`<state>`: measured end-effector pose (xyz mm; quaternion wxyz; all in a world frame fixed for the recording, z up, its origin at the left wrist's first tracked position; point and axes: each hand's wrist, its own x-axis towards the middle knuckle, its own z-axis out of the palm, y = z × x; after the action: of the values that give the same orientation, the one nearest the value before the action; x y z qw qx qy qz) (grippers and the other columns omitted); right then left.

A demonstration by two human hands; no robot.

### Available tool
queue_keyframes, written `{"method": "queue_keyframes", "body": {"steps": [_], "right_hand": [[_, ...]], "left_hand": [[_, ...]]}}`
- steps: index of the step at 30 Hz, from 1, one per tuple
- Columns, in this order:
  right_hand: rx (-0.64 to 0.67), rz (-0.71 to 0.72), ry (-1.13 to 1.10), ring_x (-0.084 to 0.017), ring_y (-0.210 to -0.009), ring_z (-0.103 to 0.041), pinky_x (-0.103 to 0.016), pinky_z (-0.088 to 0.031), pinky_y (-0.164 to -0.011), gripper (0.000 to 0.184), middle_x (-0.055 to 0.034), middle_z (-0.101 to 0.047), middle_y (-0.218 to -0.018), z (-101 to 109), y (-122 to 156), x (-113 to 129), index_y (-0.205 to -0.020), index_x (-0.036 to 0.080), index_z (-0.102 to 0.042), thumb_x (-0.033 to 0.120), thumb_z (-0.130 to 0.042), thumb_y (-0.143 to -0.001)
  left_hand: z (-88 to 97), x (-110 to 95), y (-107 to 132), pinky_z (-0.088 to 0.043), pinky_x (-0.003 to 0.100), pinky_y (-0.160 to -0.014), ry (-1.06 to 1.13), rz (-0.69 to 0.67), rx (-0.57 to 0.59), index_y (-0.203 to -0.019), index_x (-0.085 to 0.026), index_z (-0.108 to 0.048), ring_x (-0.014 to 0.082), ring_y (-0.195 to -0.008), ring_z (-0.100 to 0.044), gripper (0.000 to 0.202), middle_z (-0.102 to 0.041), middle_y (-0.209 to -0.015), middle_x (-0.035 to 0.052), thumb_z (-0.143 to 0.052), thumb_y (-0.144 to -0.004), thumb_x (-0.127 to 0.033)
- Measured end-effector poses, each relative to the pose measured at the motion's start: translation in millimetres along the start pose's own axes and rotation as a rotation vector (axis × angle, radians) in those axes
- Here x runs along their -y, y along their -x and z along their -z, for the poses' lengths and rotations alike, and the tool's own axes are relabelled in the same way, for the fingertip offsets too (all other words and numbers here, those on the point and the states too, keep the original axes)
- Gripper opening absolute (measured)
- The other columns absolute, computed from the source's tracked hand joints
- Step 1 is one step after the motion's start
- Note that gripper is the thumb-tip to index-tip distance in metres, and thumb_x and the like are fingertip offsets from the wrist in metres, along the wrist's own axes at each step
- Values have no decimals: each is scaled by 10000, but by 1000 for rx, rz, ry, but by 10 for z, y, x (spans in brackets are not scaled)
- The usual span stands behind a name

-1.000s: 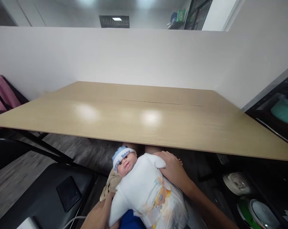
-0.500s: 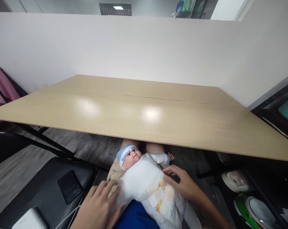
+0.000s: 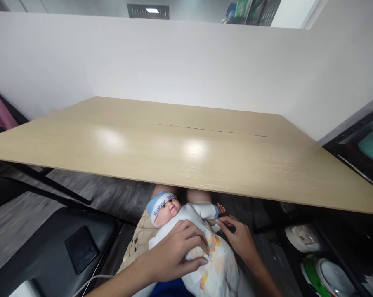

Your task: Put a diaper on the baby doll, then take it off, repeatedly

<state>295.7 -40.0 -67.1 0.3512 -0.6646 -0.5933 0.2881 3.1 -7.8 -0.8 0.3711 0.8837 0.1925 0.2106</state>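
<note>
Evidently, as the head view has it, the work sits at the waist of the diaper (image 3: 222, 264) on a baby doll (image 3: 186, 213), which lies face up across beige shorts (image 3: 139, 237), just short of the table (image 3: 161, 152), its blue-and-white cap (image 3: 160, 205) to the left. The left hand (image 3: 180, 247) arches over the diaper's front, fingers bent and thumb spread; from where I stand, I can't tell whether it pinches anything. Opposite, the right hand (image 3: 238, 237) has thumb and forefinger together at the diaper's side, apparently pinching a small white flap (image 3: 216, 227). I'd judge the step to be adjusting that waist; any further move there calls for a steady doll and a light, sure pinch.
</note>
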Motion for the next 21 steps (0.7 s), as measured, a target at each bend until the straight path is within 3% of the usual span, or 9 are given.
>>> {"method": "queue_keyframes", "body": {"steps": [4,8,11,14,17,19,21], "right_hand": [[24,100,20,-324,-1235,-742,-456,-571,-1068,384,-129,-813,-1281,11,-49,215,-1224,241,-836,521,-634,-1057],[353,278,7,-264,-1381,-660,-424,-495,-1210,381,-103,-717,-1473,-13,76,783,-1442,281,-735,423,-615,-1109],[468,318,84,-256,-1248,-687,-400,-521,-1107,298,-91,-762,-1310,49,206,1062,-1293,263,-775,388,-558,-1131],[467,184,169,-240,-975,-706,-366,-516,-934,405,-49,-779,-971,286,362,1072,-981,253,-755,443,-446,-1162],[525,-11,219,-218,-822,-705,-320,-478,-806,489,-18,-760,-824,587,562,909,-854,263,-698,493,-392,-1158],[564,-111,281,-226,-805,-724,-311,-458,-764,466,-20,-777,-813,686,703,761,-861,277,-716,502,-413,-1135],[564,-178,341,-250,-830,-750,-311,-455,-743,424,-36,-805,-844,643,840,589,-889,295,-748,515,-455,-1100]], "left_hand": [[25,-43,27,-449,360,-1077,15,-20,-51,-1149,-254,-710,219,-1202,-644,106,-764,-1280,34,-671,-1121,-349],[87,-47,167,-487,320,-1036,203,-59,-51,-1064,-236,-717,194,-1104,-672,88,-793,-1126,32,-715,-1061,-324],[103,-7,380,-514,317,-1004,325,-74,44,-985,-230,-713,159,-835,-676,154,-734,-799,-20,-744,-1009,-379],[67,1,468,-505,355,-1038,250,-27,140,-1040,-238,-755,131,-635,-573,226,-620,-636,-64,-696,-1062,-455],[-8,-56,206,-465,390,-1095,50,7,123,-1142,-255,-756,160,-731,-615,259,-684,-720,-43,-652,-1109,-490],[-104,-103,-173,-458,402,-1103,-112,-19,138,-1228,-255,-729,216,-973,-687,317,-783,-952,9,-682,-1087,-534],[-269,-132,-623,-478,429,-1071,-321,-43,224,-1302,-196,-711,308,-1234,-660,511,-775,-1281,120,-790,-984,-589]]}}
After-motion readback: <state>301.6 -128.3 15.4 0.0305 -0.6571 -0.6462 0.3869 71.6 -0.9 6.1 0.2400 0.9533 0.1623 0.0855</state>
